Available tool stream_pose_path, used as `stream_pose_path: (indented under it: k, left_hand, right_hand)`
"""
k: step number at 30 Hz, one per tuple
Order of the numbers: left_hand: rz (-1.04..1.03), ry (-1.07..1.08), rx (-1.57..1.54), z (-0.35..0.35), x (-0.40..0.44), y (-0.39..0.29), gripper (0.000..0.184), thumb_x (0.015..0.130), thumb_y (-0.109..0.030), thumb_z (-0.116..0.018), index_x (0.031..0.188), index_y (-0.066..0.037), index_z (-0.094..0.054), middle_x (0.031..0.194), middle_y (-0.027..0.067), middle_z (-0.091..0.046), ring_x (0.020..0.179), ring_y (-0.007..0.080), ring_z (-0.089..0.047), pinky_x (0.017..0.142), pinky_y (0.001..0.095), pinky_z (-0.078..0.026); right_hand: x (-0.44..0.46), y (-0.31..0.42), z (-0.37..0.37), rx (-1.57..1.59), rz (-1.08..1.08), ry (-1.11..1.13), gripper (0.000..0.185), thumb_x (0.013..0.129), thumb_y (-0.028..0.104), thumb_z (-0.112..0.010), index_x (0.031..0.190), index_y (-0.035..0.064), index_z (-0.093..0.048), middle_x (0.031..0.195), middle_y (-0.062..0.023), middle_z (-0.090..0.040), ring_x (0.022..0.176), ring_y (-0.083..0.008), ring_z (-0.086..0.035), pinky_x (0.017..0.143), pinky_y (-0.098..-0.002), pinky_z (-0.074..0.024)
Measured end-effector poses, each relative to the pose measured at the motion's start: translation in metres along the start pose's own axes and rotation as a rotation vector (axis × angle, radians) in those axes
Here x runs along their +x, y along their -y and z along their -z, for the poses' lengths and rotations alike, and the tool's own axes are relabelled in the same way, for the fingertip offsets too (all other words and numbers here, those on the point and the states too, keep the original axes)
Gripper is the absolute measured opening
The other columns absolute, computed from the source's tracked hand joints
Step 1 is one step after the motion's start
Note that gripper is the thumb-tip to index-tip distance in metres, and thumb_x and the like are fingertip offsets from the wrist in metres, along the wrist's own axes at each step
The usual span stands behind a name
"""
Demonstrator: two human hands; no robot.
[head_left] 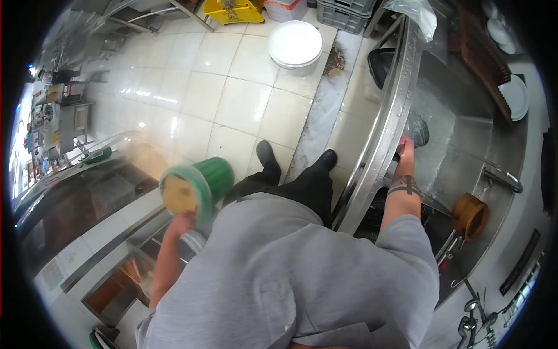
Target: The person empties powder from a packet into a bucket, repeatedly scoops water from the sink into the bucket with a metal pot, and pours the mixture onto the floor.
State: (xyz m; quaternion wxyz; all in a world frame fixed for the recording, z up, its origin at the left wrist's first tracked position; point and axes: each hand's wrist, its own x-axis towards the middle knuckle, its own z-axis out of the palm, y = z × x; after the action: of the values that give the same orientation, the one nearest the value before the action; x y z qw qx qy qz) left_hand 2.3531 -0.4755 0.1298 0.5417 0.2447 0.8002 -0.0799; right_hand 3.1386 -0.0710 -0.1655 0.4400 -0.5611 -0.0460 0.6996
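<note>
On the left, my left hand [185,221] is closed at the rim of a green bucket [216,177], slightly smeared by motion. The bucket is tilted, with its mouth toward me and something tan showing inside. My right arm reaches over the metal sink [476,148] on the right. Down in it, my right hand [406,146] is closed at the near side of a dark, see-through container [417,129]. The fingers are partly hidden, and a small black part shows beside them.
A white lidded bucket [295,43] stands on the tiled floor ahead. Behind it are a yellow mop bucket [233,11] and grey crates [344,16]. A faucet [503,179] and a brown wooden vessel [469,216] line the sink's right side. A glass-topped counter [81,198] is at left.
</note>
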Motion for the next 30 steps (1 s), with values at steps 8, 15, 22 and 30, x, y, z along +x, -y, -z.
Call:
stream_pose_path:
  k: [8, 15, 22, 30]
  left_hand:
    - [-0.126, 0.031, -0.141, 0.025, 0.033, -0.034, 0.037, 0.075, -0.012, -0.056, 0.111, -0.001, -0.058, 0.09, 0.0069, -0.063, 0.078, 0.0162, -0.06, 0.067, 0.0297, -0.048]
    - [-0.204, 0.069, -0.182, 0.015, 0.112, 0.011, 0.04, 0.077, -0.014, -0.053, 0.113, 0.001, -0.061, 0.085, 0.0121, -0.066, 0.073, 0.0203, -0.062, 0.067, 0.0321, -0.049]
    - [-0.241, 0.032, -0.336, -0.013, 0.167, 0.07, 0.029, 0.076, -0.006, -0.053, 0.105, -0.001, -0.057, 0.076, 0.0052, -0.059, 0.064, 0.0146, -0.056, 0.053, 0.0276, -0.044]
    - [-0.076, 0.067, -0.628, -0.052, 0.158, 0.116, 0.027, 0.077, -0.009, -0.049, 0.099, -0.002, -0.063, 0.076, 0.0066, -0.063, 0.065, 0.0168, -0.061, 0.054, 0.0317, -0.048]
  right_hand:
    - [-0.161, 0.102, -0.099, 0.254, 0.035, 0.049, 0.038, 0.087, 0.007, -0.05, 0.055, 0.0168, -0.032, 0.048, 0.0046, -0.033, 0.041, -0.0101, -0.035, 0.041, -0.0241, -0.0302]
    - [-0.266, 0.212, -0.196, 0.036, 0.168, 0.177, 0.033, 0.09, 0.009, -0.049, 0.059, 0.0131, -0.039, 0.05, 0.0045, -0.037, 0.041, -0.0075, -0.036, 0.041, -0.0234, -0.034]
    - [-0.343, 0.289, -0.33, -0.225, 0.175, 0.082, 0.03, 0.09, 0.008, -0.051, 0.062, 0.0135, -0.041, 0.051, 0.005, -0.039, 0.04, -0.0061, -0.038, 0.039, -0.0215, -0.0353]
    - [-0.359, 0.339, -0.441, -0.692, 0.323, -0.14, 0.026, 0.084, 0.013, -0.057, 0.062, 0.0137, -0.044, 0.053, 0.0048, -0.044, 0.043, -0.0056, -0.043, 0.039, -0.0222, -0.0392]
